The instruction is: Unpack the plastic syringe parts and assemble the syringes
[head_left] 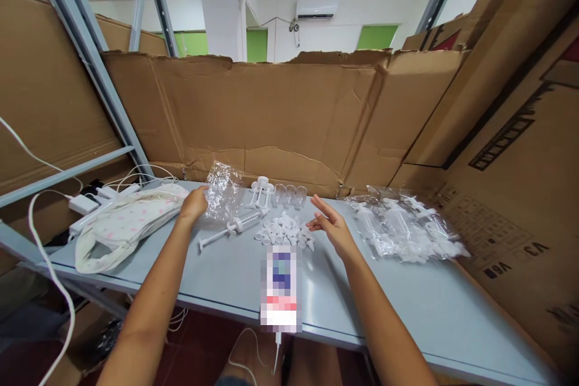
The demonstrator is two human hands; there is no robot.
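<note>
My left hand (194, 205) is closed on the edge of a crumpled clear plastic bag (224, 190), which stands up from the table. Over the table to the right, my right hand (329, 224) holds nothing, its fingers stretched out and partly spread. Close beside it lies a pile of small white plastic nozzles (283, 230). A large plastic syringe with a clear ribbed barrel (244, 223) and a white plunger lies slanted below the bag. Behind the pile stand several white plungers (261, 184) and, next to them, clear plastic barrels (290, 195).
Clear bags packed with white syringe parts (402, 226) lie at the right. A blurred-out phone-like object (281, 289) with a white cable sits at the front edge. A pale dotted cloth bag (131, 223) and power strip (97, 211) are left. Cardboard walls (271, 108) enclose the table.
</note>
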